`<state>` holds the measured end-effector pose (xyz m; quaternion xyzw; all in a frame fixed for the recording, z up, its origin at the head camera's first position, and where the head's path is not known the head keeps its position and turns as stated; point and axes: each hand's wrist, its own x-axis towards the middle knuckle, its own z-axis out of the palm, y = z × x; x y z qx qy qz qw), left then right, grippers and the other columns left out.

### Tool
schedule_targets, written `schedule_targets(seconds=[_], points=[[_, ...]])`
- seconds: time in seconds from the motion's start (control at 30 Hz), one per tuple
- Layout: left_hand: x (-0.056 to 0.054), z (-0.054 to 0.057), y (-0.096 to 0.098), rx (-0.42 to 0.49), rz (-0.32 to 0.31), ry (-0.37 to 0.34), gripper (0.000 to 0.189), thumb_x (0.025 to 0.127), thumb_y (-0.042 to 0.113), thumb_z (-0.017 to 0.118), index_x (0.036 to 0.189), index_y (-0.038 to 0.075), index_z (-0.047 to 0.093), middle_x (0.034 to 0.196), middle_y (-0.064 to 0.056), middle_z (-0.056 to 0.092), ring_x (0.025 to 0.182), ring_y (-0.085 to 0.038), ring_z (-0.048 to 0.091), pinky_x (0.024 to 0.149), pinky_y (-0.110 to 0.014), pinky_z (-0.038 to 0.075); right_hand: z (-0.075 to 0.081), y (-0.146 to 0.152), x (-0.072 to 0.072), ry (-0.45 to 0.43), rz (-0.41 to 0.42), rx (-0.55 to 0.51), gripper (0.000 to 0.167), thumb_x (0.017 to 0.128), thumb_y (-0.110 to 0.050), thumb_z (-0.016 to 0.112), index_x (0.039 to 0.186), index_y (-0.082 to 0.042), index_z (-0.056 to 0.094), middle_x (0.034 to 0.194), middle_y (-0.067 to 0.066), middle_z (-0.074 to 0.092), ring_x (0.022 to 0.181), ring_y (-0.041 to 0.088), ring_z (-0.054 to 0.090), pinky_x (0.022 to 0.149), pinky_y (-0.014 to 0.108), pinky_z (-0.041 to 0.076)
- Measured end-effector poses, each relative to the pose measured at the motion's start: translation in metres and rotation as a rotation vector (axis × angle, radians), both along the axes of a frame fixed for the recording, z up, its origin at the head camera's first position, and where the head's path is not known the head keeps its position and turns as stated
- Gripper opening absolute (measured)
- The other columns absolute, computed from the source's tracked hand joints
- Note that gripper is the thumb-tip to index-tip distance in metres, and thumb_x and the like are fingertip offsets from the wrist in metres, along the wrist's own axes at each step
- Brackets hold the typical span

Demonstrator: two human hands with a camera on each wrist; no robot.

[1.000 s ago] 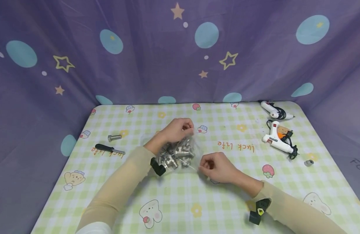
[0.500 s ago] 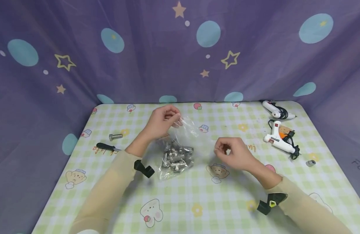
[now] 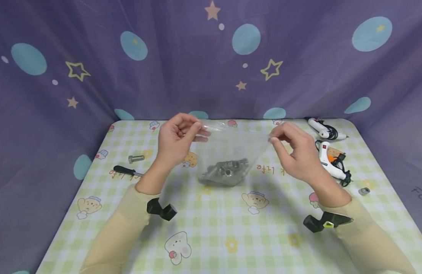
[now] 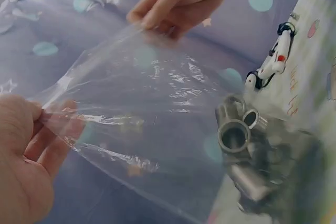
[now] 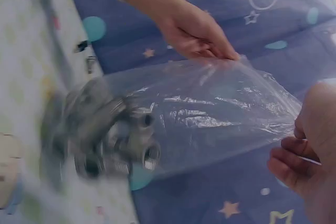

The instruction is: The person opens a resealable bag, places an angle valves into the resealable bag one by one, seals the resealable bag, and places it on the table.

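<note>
A clear plastic bag (image 3: 231,148) is stretched between both hands over the middle of the table. Several silvery metal pipe fittings (image 3: 228,169) lie heaped in its bottom; in the left wrist view their round open ends (image 4: 234,136) show. My left hand (image 3: 178,139) pinches the bag's upper left corner between thumb and fingers. At the upper right corner my right hand (image 3: 296,152) pinches the film the same way. The right wrist view shows the bag's film (image 5: 210,103) taut between the two hands, with the fittings hanging low near the tablecloth.
On the left lie a bolt (image 3: 136,159) and a black-handled screwdriver (image 3: 125,170). Two white glue guns (image 3: 325,129) with black cords lie at the right, one partly behind my right hand. A small metal fitting (image 3: 363,191) sits near the right edge. A purple curtain (image 3: 183,68) hangs behind.
Both hands have risen and moved apart, pulling the bag upright and wide. My right hand has taken hold of the right corner; the fittings have slid into the bag's bottom.
</note>
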<state>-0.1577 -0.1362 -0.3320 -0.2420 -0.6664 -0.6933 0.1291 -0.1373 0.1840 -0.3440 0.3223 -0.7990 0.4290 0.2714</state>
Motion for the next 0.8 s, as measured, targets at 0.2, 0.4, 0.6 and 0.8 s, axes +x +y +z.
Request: schedule_targets(seconds=[0.2, 0.4, 0.6, 0.8], points=[[0.01, -0.001, 0.008, 0.111, 0.001, 0.045, 0.005, 0.1, -0.013, 0.061, 0.103, -0.015, 0.064, 0.093, 0.005, 0.082, 0.085, -0.013, 0.082, 0.079, -0.041, 0.067, 0.019, 0.002, -0.004, -0.018, -0.011, -0.081, 0.006, 0.1, 0.009, 0.063, 0.102, 0.007, 0.068, 0.093, 0.015, 0.073, 0.091, -0.005, 0.068, 0.08, 0.01, 0.054], [0.013, -0.005, 0.009, 0.146, 0.011, -0.002, 0.007, 0.1, -0.012, 0.062, 0.102, -0.011, 0.068, 0.093, 0.002, 0.082, 0.086, -0.014, 0.082, 0.082, -0.04, 0.066, 0.016, 0.002, -0.008, -0.082, 0.004, -0.102, 0.006, 0.1, 0.01, 0.062, 0.099, 0.008, 0.068, 0.089, 0.015, 0.073, 0.083, 0.001, 0.07, 0.072, 0.012, 0.054], [0.015, -0.012, 0.007, 0.11, 0.034, -0.049, 0.006, 0.101, -0.011, 0.062, 0.104, -0.015, 0.065, 0.091, 0.005, 0.081, 0.089, -0.011, 0.081, 0.085, -0.037, 0.066, 0.006, 0.0, -0.01, -0.115, 0.048, -0.14, 0.009, 0.098, 0.014, 0.061, 0.098, 0.007, 0.067, 0.088, 0.015, 0.072, 0.08, 0.006, 0.07, 0.072, 0.014, 0.056], [0.017, -0.02, 0.008, 0.017, 0.043, 0.006, 0.009, 0.105, -0.009, 0.056, 0.106, -0.016, 0.061, 0.094, 0.012, 0.078, 0.087, -0.006, 0.078, 0.085, -0.031, 0.066, 0.0, -0.003, -0.01, -0.141, 0.101, -0.194, 0.008, 0.098, 0.016, 0.06, 0.096, 0.01, 0.066, 0.089, 0.014, 0.07, 0.08, 0.01, 0.069, 0.073, 0.019, 0.058]])
